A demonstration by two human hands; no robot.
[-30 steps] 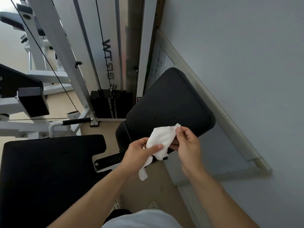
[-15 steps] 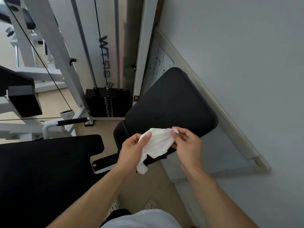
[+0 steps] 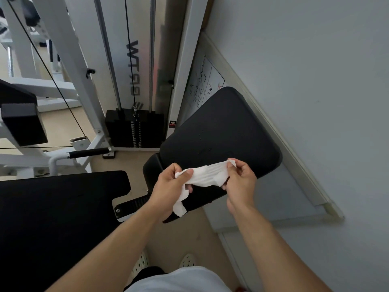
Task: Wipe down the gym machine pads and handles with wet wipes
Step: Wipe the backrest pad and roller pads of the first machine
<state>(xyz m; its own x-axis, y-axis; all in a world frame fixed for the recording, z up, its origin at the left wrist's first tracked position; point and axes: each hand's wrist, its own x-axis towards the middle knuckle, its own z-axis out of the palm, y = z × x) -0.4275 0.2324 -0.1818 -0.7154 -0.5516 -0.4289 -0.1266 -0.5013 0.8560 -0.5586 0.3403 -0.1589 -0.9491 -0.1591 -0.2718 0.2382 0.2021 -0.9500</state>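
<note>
Person seen from above: bare left forearm (image 3: pixel 117 239) and bare right forearm (image 3: pixel 271 245), no sleeves showing, no watch or rings visible on the left hand (image 3: pixel 168 190) or right hand (image 3: pixel 240 184). Wearing a white top (image 3: pixel 179 280), dark legwear (image 3: pixel 147 272), and pale perforated clog-style shoes (image 3: pixel 187 260).

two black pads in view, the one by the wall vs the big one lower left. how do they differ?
The wall-side pad is tilted, with rounded corners; the lower-left pad lies flat, with a notch cut in its right edge.
The wall-side pad shows fully, with small droplets or specks on its face; the lower-left pad runs off the frame and shows none.
The wet wipe, stretched between left hand and right hand, is in front of the wall-side pad, not the lower-left pad.
Both are black and not under the wipe yet.
</note>
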